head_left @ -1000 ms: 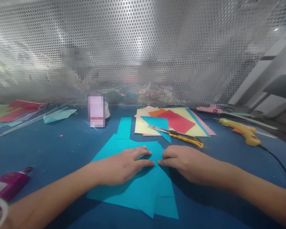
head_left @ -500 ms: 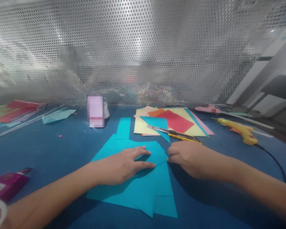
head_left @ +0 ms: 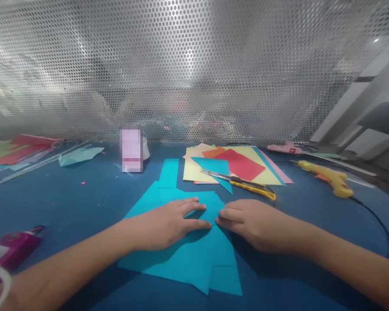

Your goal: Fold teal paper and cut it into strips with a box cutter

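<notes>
A turquoise sheet of paper (head_left: 168, 268) lies on the blue table, with creased, layered edges at its right side. My left hand (head_left: 171, 222) rests flat on it, palm down, fingers spread. At the sheet's right edge, my right hand (head_left: 246, 222) is closed, its thumb and fingertips pinching the paper just right of my left fingertips. The pinched part is mostly hidden by the fingers. A narrow turquoise strip (head_left: 169, 172) extends beyond the sheet's far edge. Scissors (head_left: 236, 178) with yellow and black handles lie beyond my right hand, across a turquoise scrap (head_left: 215, 166).
Coloured papers (head_left: 194, 172) are stacked at the back. A yellow glue gun (head_left: 339, 181) with its cord lies to the right, a pink tool (head_left: 285, 148) behind it. On the left are a purple device (head_left: 17, 248) and a pale folded paper (head_left: 81, 156). Perforated metal (head_left: 194, 77) stands behind.
My right hand has moved left and slightly nearer, over the sheet's edge and closer to my left fingertips. More of the scissors' handles shows. My left hand stays in place.
</notes>
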Available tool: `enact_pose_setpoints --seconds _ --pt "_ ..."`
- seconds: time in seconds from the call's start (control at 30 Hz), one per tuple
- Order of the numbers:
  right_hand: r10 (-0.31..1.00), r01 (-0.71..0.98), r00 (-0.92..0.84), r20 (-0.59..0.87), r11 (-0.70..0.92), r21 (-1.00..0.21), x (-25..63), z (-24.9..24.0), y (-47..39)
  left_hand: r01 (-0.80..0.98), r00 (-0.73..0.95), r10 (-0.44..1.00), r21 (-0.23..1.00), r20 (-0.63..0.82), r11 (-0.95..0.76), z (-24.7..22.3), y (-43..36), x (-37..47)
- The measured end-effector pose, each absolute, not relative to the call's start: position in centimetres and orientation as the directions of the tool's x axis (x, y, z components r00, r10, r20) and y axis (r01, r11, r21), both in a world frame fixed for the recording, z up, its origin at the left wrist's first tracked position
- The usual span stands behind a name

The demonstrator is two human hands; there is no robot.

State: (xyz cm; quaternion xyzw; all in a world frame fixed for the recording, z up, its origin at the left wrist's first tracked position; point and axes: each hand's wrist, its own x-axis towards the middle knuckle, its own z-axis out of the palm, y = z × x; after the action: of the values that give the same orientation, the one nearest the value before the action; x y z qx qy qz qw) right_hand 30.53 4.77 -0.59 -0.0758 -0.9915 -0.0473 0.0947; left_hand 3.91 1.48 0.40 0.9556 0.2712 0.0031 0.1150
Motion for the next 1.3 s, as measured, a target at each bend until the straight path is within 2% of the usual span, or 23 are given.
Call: enact_pose_setpoints --seconds 0.2,0.33,0.5,0.63,0.77,0.87,0.97,1.03,1.1,1.2,1.3 --pt "0.188 0.193 -0.975 0.116 0.981 0.033 30.1 -0.2 4.0 0.519 0.851 0.523 0.231 -0.048 -0.823 0.5 1.3 4.2" --pt "0.153 0.159 -0.982 0.108 0.986 0.047 30.4 0.0 4.6 0.528 0.845 0.531 0.24 -0.058 -0.814 1.2 1.3 4.2" --pt "0.168 0.176 -0.977 0.135 0.983 0.051 30.9 -0.1 5.1 0.461 0.874 0.486 0.328 -0.005 -0.825 3.2 1.4 3.3" --pt "0.152 0.161 -0.975 0.165 0.986 0.043 30.9 -0.3 5.1 0.442 0.89 0.444 0.435 -0.104 -0.784 4.5 1.3 2.3" --pt "0.143 0.152 -0.973 0.179 0.988 0.039 31.0 -0.5 5.3 0.518 0.855 0.464 0.433 -0.231 -0.737 5.7 0.8 1.8" --pt "0.155 0.163 -0.973 0.173 0.986 0.031 31.0 -0.6 5.3 0.539 0.842 0.478 0.443 -0.251 -0.717 6.4 0.5 1.9" --pt "0.174 0.181 -0.97 0.168 0.983 0.028 30.9 -0.8 5.3 0.519 0.843 0.512 0.497 -0.165 -0.695 5.8 0.6 2.7" --pt "0.151 0.16 -0.972 0.178 0.986 0.041 30.7 -0.9 5.2 0.536 0.777 0.629 0.526 -0.002 -0.661 4.3 0.9 3.4" --pt "0.129 0.145 -0.969 0.212 0.987 0.062 30.8 -0.8 5.5 0.598 0.661 0.73 0.465 0.176 -0.653 2.4 1.2 4.2" --pt "0.253 0.292 -0.912 0.323 0.953 0.078 31.6 -0.4 7.0 0.684 0.603 0.772 0.367 0.202 -0.631 -0.2 1.3 4.9" --pt "0.539 0.595 -0.744 0.394 0.804 0.024 33.1 -0.1 9.3 0.722 0.599 0.783 0.313 0.165 -0.618 -1.3 1.3 5.2"
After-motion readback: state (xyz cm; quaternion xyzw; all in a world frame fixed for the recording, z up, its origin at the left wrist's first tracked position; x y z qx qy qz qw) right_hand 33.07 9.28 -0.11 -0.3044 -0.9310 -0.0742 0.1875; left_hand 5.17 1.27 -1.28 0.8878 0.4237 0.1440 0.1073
